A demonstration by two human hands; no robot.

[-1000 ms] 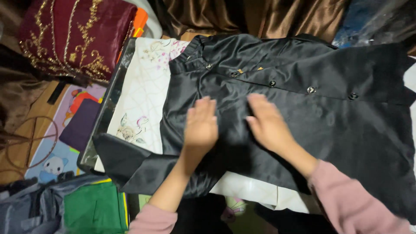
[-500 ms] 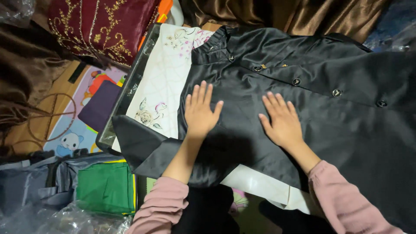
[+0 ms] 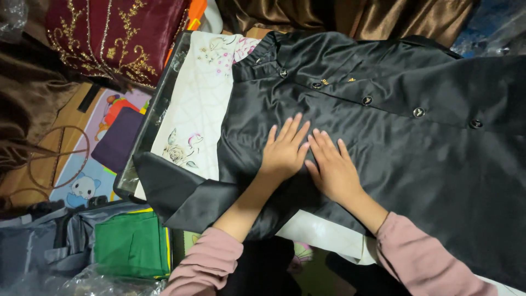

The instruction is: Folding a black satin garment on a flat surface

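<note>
Shirt: a black satin button-front shirt [image 3: 394,137] is seen spread flat across the work surface, collar to the left, hem run off the right edge of the frame.
Surface: a white floral-printed board [image 3: 197,109] is shown under the shirt's collar end, edged on the left by a dark tray rim [image 3: 156,109].
Surroundings: a maroon gold-embroidered cloth [image 3: 109,38] is seen far left, brown satin [image 3: 339,16] along the far edge, a folded green cloth [image 3: 131,246] near left.
Sleeve: one black sleeve [image 3: 175,192] is seen hanging off the near-left corner of the board.
Left hand: the left hand [image 3: 285,153] is laid open, palm down, fingers together on the shirt front.
Right hand: the right hand [image 3: 334,170] is likewise pressed flat and open, just beside the left, gripping nothing.
Technique: smoothing is judged best done with flat palms swept outward from the centre, so creases are pushed to the edges and the buttons [image 3: 367,100] are not dragged.
Hidden: the shirt's right side and other sleeve are cut off; the clutter at near centre cannot be made out.
</note>
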